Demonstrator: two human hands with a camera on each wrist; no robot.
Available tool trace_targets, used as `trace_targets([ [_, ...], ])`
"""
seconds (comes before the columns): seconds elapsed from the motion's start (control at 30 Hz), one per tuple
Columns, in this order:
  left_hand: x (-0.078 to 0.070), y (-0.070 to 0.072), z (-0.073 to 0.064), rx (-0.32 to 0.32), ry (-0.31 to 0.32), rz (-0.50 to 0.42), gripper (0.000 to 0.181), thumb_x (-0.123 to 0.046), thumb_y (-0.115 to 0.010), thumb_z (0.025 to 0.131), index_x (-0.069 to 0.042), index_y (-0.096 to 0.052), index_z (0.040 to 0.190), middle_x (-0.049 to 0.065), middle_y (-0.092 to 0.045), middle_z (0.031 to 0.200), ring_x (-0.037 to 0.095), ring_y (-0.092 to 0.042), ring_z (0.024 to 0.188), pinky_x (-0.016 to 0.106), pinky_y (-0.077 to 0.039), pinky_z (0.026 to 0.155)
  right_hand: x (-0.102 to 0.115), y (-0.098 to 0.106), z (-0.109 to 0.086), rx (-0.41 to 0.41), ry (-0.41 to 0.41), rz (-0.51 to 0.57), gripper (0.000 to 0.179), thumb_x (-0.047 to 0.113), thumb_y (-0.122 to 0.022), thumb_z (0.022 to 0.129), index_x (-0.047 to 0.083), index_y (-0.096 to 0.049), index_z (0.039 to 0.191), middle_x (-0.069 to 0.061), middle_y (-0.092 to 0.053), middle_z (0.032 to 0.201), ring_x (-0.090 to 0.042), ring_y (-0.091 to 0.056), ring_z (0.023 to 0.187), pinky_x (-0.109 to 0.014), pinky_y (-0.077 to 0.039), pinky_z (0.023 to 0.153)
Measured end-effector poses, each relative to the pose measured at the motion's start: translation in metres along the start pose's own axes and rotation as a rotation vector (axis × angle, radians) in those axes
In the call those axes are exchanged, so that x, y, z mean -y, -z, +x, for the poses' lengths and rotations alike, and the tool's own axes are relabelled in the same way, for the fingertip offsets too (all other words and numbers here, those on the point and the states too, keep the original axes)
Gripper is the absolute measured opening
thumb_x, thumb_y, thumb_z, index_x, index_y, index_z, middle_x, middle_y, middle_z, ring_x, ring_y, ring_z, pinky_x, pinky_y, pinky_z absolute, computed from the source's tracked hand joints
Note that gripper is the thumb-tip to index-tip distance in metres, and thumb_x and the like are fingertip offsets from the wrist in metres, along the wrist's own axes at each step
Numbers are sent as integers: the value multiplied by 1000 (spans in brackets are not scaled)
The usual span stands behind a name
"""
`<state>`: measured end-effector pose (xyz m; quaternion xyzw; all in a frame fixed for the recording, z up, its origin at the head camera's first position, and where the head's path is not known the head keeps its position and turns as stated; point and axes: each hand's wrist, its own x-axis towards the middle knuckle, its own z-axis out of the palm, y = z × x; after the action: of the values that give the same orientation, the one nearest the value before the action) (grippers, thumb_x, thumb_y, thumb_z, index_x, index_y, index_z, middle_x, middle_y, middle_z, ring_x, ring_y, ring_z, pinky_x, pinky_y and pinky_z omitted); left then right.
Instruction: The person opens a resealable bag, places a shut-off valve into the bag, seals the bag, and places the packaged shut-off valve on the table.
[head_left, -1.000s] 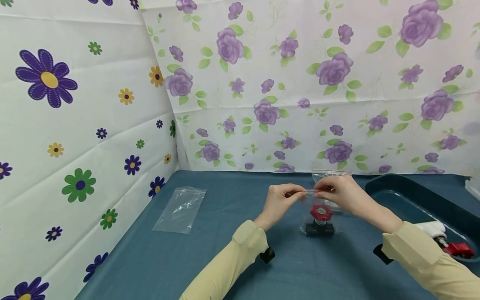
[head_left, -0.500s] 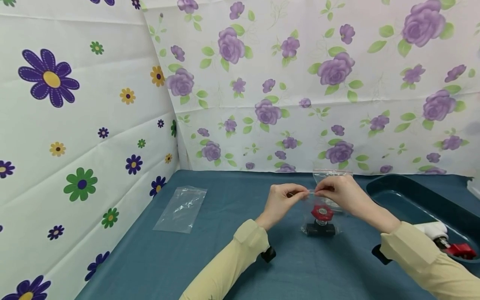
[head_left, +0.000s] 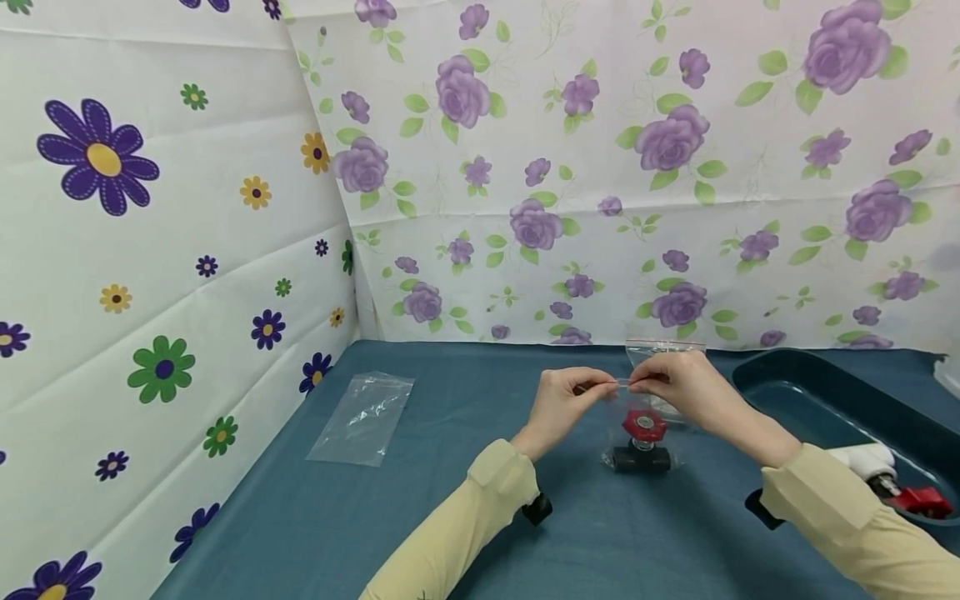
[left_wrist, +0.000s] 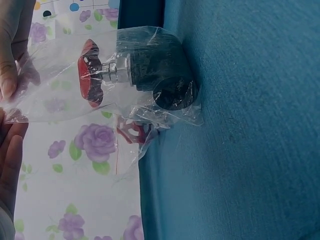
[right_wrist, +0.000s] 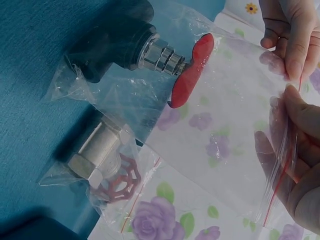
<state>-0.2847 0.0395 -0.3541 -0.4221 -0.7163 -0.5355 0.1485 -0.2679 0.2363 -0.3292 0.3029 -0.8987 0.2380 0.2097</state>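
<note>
A clear zip bag [right_wrist: 227, 150] holds a black valve body [head_left: 642, 459] with a red handwheel [head_left: 644, 425] and a silver neck. The bag hangs upright between my hands, its bottom close over the blue cloth. My left hand [head_left: 564, 403] pinches one side of the bag's mouth between thumb and index finger. Close beside it, my right hand [head_left: 686, 390] pinches the red-lined zip strip [right_wrist: 276, 196], fingertips nearly meeting the left ones. In the left wrist view, the valve [left_wrist: 160, 65] shows through the wrinkled plastic.
Behind stands another zip bag [head_left: 660, 346] containing a metal valve [right_wrist: 97, 152] with a red handwheel. An unfilled clear bag [head_left: 362, 419] lies flat at left. On the right, a dark blue tray [head_left: 832, 385] holds a white valve [head_left: 866, 458] with a red handle.
The left fingertips have slid slightly right along the bag's mouth, closer to the right ones. The bag and valve stay almost in place.
</note>
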Motion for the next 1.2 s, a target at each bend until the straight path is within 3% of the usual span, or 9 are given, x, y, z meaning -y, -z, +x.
trace_targets([
  [0.43,2,1,1,14,-17,-71,10,4,-58,86,8,-66,91,17,-65,83,24,-63,70,24,-51,62,-1,-2,0,-44,50,37,10,-3,-71,75,6,-71,80,1,-64,74,-5,-58,60,-21,-49,53],
  [0.53,2,2,1,10,-20,-52,10,3,-59,86,6,-67,90,15,-65,83,20,-62,69,25,-51,61,-1,-3,-1,-31,20,57,8,-1,-70,77,6,-71,82,2,-64,75,-4,-58,60,-21,-49,53],
  [0.83,3,2,-2,21,-40,-45,9,4,-60,85,7,-67,90,16,-65,83,27,-61,67,21,-49,60,0,-5,-4,-3,-17,53,7,2,-69,79,6,-71,84,0,-64,77,-4,-57,61,-22,-49,55],
  [0.97,5,0,-2,16,-45,-33,9,3,-60,85,6,-67,89,13,-65,83,17,-61,67,20,-49,59,0,-1,-6,6,-45,49,8,4,-69,79,8,-70,85,3,-63,77,-3,-56,61,-22,-48,54],
  [1.2,35,-10,-1,-10,-37,-28,11,-6,-60,87,-2,-69,92,2,-66,86,3,-60,70,21,-50,60,-1,9,-10,43,-95,47,6,9,-69,81,13,-70,86,9,-62,77,-3,-56,64,-24,-49,57],
])
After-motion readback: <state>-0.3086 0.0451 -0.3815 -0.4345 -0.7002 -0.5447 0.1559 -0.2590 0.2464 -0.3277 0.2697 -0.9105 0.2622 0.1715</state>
